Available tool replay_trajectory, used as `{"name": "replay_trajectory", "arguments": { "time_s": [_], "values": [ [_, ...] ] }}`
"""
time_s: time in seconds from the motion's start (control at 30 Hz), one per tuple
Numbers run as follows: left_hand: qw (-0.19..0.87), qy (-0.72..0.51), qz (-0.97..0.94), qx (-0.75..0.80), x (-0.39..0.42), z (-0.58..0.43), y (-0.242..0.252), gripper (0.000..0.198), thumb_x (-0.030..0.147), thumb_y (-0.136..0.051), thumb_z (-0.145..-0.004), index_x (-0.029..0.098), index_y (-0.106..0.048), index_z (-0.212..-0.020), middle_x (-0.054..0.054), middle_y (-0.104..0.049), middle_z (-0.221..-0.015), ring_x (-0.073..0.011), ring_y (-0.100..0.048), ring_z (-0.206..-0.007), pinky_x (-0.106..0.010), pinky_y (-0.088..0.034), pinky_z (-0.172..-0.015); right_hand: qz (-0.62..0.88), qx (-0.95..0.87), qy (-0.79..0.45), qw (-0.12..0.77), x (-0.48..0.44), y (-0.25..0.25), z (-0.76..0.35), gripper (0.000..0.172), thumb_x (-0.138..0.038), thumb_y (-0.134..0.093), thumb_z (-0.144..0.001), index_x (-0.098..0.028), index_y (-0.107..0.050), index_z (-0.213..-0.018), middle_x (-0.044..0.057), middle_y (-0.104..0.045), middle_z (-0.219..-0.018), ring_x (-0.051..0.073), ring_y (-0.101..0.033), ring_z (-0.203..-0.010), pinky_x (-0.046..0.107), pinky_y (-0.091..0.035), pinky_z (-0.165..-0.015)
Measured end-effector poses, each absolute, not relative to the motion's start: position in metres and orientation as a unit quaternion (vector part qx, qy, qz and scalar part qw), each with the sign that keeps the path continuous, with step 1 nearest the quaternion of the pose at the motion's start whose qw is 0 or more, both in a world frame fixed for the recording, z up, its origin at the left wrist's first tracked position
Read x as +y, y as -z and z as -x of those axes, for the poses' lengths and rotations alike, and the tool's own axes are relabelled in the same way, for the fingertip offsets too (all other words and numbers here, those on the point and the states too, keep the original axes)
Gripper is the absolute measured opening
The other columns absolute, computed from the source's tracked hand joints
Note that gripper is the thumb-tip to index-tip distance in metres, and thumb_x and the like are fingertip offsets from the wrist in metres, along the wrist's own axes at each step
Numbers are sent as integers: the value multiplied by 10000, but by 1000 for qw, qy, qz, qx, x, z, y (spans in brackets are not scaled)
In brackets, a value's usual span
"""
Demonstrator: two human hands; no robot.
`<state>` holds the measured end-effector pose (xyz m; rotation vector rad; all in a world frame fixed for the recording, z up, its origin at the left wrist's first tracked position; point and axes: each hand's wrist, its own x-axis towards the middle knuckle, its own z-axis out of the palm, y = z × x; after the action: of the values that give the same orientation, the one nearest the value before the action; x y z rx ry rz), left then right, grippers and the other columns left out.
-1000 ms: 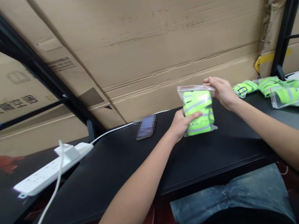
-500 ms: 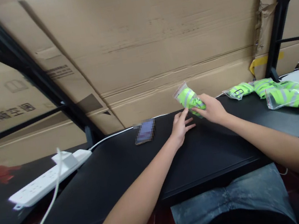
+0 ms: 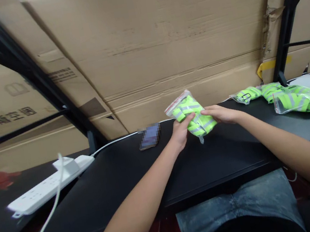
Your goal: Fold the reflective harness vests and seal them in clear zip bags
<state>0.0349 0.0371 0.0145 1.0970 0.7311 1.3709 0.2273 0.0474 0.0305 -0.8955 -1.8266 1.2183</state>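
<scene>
Bright green with pale stripes, a bundle in a clear bag (image 3: 198, 118) tilts over the black surface (image 3: 130, 179), in front of a cardboard wall (image 3: 160, 40). The left hand (image 3: 179, 132) grips its left side, thumb across the front; the right hand (image 3: 220, 114) grasps its right edge. Farther right on the surface lie more bagged green bands (image 3: 304, 101). To the left are a pixelated, phone-like object (image 3: 150, 135) and a white power strip (image 3: 46, 188).
</scene>
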Motion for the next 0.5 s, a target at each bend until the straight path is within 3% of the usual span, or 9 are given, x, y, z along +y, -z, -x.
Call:
{"name": "replay_trajectory", "arguments": {
  "time_s": [0.1,0.2,0.27,0.33,0.4,0.5],
  "values": [
    [555,-552,-511,357,39,-34,-11,415,354,-833,-706,131,-684,-1023,-109,-738,-1023,-208,-700,-874,-314,-576,-760,373,-679,-539,329,52,-30,-234,411,-497,-721,-794,-116,-698,-946,123,-723,-869,190,-665,-680,332,-586,-624],
    [552,-507,-518,411,42,-32,-10,323,398,-720,-824,152,-631,-1015,-123,-721,-981,-217,-693,-838,-295,-557,-603,436,-659,-471,393,64,-33,-252,355,-464,-706,-814,-120,-678,-895,109,-701,-783,166,-620,-583,292,-547,-480],
    [546,-488,-518,442,44,-32,-8,276,400,-657,-874,161,-598,-999,-123,-706,-967,-216,-687,-826,-285,-541,-559,497,-636,-368,463,75,-37,-274,366,-445,-673,-842,-131,-644,-1029,110,-700,-840,175,-623,-589,290,-531,-435],
    [533,-472,-521,471,45,-33,-6,226,364,-625,-895,164,-581,-991,-104,-694,-932,-194,-678,-784,-268,-525,-548,578,-572,-218,540,86,-43,-306,530,-399,-701,-817,-158,-522,-1254,115,-692,-977,179,-630,-605,290,-520,-417],
    [519,-452,-538,487,45,-36,-3,176,316,-609,-900,162,-581,-980,-81,-685,-879,-171,-668,-746,-243,-500,-547,656,-455,-88,596,96,-48,-347,645,-320,-712,-786,-134,-424,-1333,168,-642,-1139,188,-645,-698,289,-533,-452],
    [502,-428,-574,485,44,-40,0,141,289,-599,-892,165,-599,-959,-63,-687,-857,-152,-664,-748,-218,-461,-558,707,-355,-8,611,102,-50,-410,523,-249,-561,-859,-110,-373,-1327,214,-585,-1219,168,-649,-751,279,-536,-483]
  ]
}}
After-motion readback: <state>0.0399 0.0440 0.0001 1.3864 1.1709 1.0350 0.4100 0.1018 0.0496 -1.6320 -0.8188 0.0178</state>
